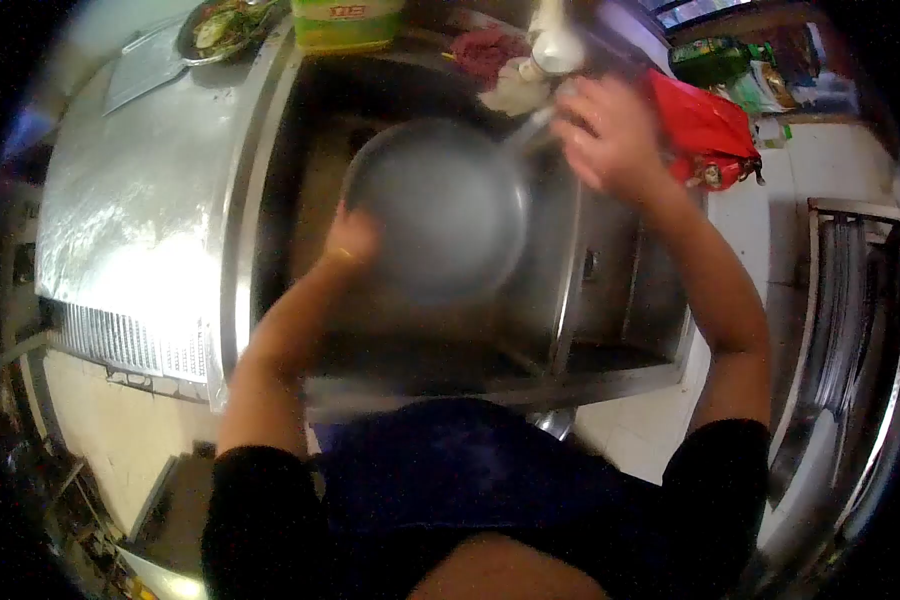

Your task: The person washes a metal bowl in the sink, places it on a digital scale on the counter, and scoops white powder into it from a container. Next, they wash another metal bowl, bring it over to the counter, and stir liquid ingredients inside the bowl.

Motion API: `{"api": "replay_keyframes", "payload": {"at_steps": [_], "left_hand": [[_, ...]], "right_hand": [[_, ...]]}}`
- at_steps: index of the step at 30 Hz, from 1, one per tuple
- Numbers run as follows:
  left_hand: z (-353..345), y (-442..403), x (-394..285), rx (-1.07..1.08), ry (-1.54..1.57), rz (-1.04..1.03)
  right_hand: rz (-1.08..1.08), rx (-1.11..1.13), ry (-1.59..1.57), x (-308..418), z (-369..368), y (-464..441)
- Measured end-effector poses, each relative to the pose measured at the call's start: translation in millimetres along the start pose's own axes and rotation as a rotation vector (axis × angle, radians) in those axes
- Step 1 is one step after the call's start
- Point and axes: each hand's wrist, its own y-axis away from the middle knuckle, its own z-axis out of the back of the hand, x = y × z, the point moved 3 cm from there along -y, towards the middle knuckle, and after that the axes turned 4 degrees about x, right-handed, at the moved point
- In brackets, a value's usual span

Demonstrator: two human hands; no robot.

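A round grey pan, blurred by motion, is held over the left basin of a metal sink. My left hand grips the pan's left rim, with its fingers partly hidden at the edge. Near the faucet, my right hand is raised at the upper right end of the pan's handle. Its fingers are curled but smeared, and their hold on the handle is unclear.
Left of the sink is a metal counter with a bowl of food at its back. Behind the sink stand a yellow-green container and a dark red cloth. A red bag and green package lie right.
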Motion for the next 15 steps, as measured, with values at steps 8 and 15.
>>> {"api": "replay_keyframes", "payload": {"at_steps": [8, 15], "left_hand": [[-39, -37, -51, 0.370, 0.107, -0.134], [-62, -47, -51, 0.697, 0.199, -0.069]], "right_hand": [[-0.136, 0.057, -0.155, -26, -12, 21], [-0.200, 0.385, 0.108, -40, -10, 0]]}}
